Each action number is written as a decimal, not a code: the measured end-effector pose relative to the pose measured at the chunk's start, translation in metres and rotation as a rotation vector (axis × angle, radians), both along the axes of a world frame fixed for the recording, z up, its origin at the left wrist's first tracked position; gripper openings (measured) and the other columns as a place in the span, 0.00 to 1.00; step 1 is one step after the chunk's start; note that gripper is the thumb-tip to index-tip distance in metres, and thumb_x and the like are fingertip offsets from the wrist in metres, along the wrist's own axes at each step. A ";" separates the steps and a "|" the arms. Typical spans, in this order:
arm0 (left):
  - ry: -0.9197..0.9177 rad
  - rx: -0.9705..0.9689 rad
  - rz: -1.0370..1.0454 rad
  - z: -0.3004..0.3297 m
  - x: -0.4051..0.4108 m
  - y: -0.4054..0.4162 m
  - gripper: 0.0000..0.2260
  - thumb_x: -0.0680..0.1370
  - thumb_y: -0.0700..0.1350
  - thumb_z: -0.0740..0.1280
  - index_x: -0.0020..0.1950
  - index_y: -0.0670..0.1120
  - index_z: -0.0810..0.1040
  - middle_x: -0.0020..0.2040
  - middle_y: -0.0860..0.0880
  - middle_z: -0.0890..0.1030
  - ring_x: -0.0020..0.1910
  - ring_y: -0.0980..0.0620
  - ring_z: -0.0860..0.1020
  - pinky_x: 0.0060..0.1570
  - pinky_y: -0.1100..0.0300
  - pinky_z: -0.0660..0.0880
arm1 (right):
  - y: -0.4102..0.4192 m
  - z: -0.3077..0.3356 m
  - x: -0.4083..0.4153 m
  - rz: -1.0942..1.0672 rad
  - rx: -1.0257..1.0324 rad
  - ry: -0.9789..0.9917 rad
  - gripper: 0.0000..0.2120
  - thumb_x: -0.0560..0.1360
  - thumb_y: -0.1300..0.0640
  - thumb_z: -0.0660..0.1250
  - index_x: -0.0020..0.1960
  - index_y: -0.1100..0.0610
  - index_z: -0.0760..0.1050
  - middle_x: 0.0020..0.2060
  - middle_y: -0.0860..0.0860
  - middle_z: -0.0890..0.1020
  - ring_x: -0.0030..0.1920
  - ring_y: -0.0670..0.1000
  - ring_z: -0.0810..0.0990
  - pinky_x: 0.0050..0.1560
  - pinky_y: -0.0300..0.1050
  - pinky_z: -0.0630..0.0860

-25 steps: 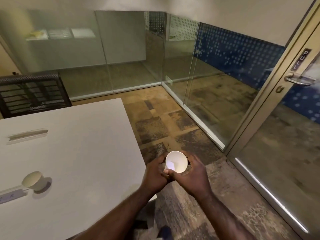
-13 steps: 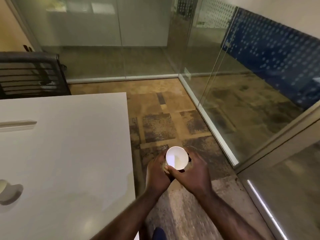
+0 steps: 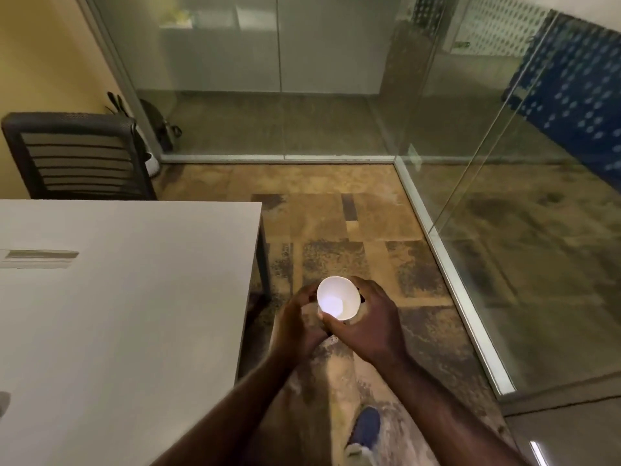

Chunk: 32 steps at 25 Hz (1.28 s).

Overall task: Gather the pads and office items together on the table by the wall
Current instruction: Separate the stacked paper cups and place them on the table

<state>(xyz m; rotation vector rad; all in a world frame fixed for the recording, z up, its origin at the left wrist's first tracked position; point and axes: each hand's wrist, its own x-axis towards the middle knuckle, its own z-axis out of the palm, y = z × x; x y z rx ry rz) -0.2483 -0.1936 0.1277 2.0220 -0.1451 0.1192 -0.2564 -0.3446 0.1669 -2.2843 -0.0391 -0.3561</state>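
A white paper cup (image 3: pixel 337 302) is held upright in front of me over the carpet, its open mouth facing up. My right hand (image 3: pixel 368 326) wraps around its right side and bottom. My left hand (image 3: pixel 295 326) cups its left side, fingers curled against it. Both hands are to the right of the white table (image 3: pixel 134 297), past its right edge. The inside of the cup looks empty. No pads or other office items show in view.
A black slatted chair (image 3: pixel 80 156) stands behind the table's far edge by the yellow wall. A cable slot (image 3: pixel 40 257) is set in the tabletop. Glass partitions (image 3: pixel 504 196) close the room ahead and to the right. My blue shoe (image 3: pixel 366 428) is on the patterned carpet.
The view has swung left and down: the door at the right and the round object on the table have left the frame. My hands keep the cup in the same grip.
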 end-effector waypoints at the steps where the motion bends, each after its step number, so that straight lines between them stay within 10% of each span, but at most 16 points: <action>1: -0.011 -0.008 0.025 -0.002 0.018 -0.008 0.31 0.63 0.52 0.80 0.64 0.50 0.76 0.59 0.58 0.80 0.55 0.60 0.79 0.52 0.68 0.76 | -0.010 -0.002 0.022 0.028 0.005 0.005 0.37 0.56 0.36 0.75 0.62 0.49 0.74 0.57 0.46 0.81 0.53 0.48 0.79 0.52 0.48 0.79; 14: -0.018 -0.032 0.308 0.011 0.212 -0.070 0.30 0.64 0.49 0.79 0.63 0.56 0.73 0.57 0.63 0.79 0.54 0.65 0.78 0.50 0.69 0.76 | -0.073 0.003 0.273 0.423 -0.059 -0.060 0.36 0.60 0.34 0.74 0.61 0.54 0.76 0.54 0.49 0.82 0.52 0.49 0.80 0.49 0.45 0.79; 32: -0.014 -0.035 0.655 -0.005 0.493 0.060 0.25 0.64 0.51 0.78 0.60 0.52 0.78 0.53 0.63 0.80 0.50 0.63 0.80 0.48 0.71 0.74 | 0.080 -0.014 0.614 0.776 -0.105 -0.008 0.36 0.59 0.36 0.75 0.61 0.52 0.76 0.54 0.48 0.81 0.52 0.49 0.79 0.49 0.49 0.79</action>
